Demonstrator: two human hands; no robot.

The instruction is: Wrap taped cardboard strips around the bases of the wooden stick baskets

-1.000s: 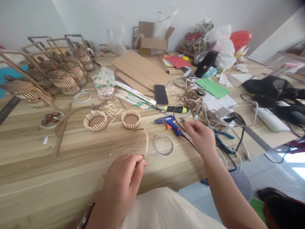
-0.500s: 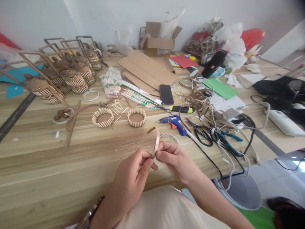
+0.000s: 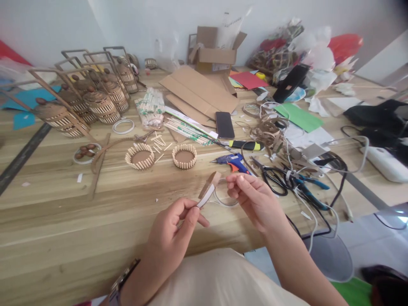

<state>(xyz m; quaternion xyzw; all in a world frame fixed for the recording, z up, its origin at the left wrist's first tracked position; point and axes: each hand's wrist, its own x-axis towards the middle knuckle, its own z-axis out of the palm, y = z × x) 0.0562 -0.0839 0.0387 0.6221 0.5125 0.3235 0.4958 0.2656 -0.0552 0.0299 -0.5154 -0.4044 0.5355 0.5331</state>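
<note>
A short brown cardboard strip (image 3: 208, 189) with a white underside is pinched at its lower end by my left hand (image 3: 174, 231), thumb against fingers. At the strip's upper end my right hand (image 3: 255, 199) has its fingers curled together; whether they touch the tip I cannot tell. Both hands hover over the front edge of the wooden table (image 3: 79, 212). Just behind them lie a tape ring (image 3: 225, 199) and a blue glue gun (image 3: 230, 161). Further back stand two small round stick-walled baskets (image 3: 139, 156) (image 3: 184, 156).
Finished lantern-like baskets with frames (image 3: 95, 100) stand at the back left. Black scissors (image 3: 270, 174), pliers and cables lie right of my hands. A phone (image 3: 224, 124), chopstick packs, cardboard sheets (image 3: 200, 91), a box and coloured paper fill the back.
My right hand came back from the scissors area to the strip. The strip was raised and turned, and the right hand slid from its lower end to its upper tip.
</note>
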